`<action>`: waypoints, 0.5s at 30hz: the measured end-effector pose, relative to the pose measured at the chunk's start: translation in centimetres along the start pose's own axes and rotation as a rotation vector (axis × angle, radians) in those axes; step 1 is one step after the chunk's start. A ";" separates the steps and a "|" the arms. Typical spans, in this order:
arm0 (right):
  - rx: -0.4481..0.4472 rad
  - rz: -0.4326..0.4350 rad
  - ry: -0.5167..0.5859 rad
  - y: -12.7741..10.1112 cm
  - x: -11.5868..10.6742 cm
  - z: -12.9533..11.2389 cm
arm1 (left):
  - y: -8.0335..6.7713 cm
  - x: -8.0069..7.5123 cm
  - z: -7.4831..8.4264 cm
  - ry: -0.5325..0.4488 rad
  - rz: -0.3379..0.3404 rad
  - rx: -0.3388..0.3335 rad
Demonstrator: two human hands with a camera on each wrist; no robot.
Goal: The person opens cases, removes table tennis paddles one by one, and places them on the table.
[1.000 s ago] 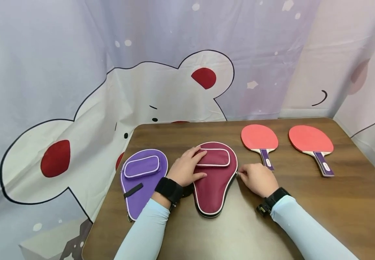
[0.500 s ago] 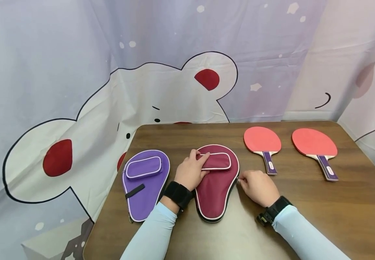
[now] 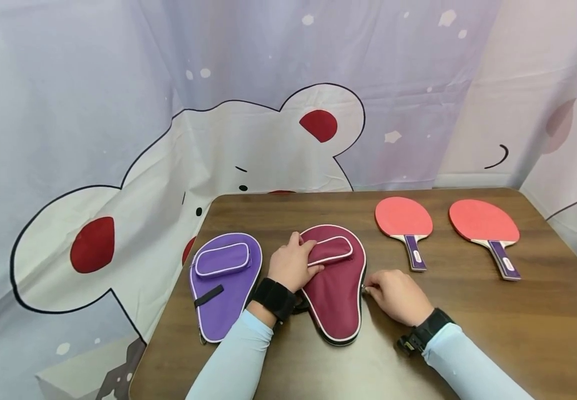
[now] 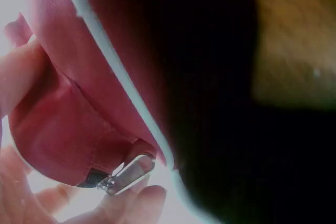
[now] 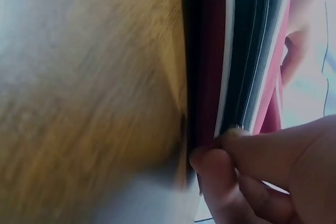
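A maroon paddle case (image 3: 335,300) with white piping lies on the brown table (image 3: 468,333), narrow end toward me. My left hand (image 3: 302,256) grips its upper left part, thumb on the small front pocket (image 3: 332,250). In the left wrist view the fingers (image 4: 21,77) curl round the pocket beside its metal pull (image 4: 128,170). My right hand (image 3: 372,286) pinches the zipper pull (image 3: 365,287) on the case's right edge. The right wrist view shows the fingertips (image 5: 252,150) at the parted edge (image 5: 210,51).
A purple case (image 3: 218,300) lies left of the maroon one, near the table's left edge. Two red paddles (image 3: 404,219) (image 3: 483,222) with purple handles lie at the back right. A printed cloth backdrop (image 3: 248,139) hangs behind the table.
My right hand has slid toward me along the case's right edge with the zipper pull. My left hand's fingers have curled at the pocket, and the case's narrow end swung slightly right.
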State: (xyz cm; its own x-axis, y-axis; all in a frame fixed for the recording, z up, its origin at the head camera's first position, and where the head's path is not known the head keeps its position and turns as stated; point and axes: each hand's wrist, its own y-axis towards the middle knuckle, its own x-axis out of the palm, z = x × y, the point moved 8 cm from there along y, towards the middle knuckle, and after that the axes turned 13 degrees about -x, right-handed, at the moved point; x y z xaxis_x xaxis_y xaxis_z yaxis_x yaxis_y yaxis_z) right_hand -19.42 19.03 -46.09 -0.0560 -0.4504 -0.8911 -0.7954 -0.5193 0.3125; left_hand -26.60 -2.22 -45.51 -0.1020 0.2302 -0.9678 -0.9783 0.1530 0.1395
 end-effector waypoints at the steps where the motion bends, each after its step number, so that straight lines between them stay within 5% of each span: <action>1: -0.008 -0.010 0.003 0.0 0.0 -0.1 | 0.1 0.0 -0.1 0.000 -0.003 -0.006; 15: -0.095 -0.059 0.018 -1.0 0.0 -1.8 | 0.3 0.2 -1.1 -0.002 -0.034 -0.031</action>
State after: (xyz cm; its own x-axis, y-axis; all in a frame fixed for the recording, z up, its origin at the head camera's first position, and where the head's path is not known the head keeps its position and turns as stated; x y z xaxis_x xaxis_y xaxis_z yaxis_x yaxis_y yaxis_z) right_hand -17.55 18.18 -45.80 0.0009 -0.4298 -0.9029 -0.7362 -0.6113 0.2903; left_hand -27.13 -3.15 -45.89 -0.0681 0.2275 -0.9714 -0.9863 0.1311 0.0999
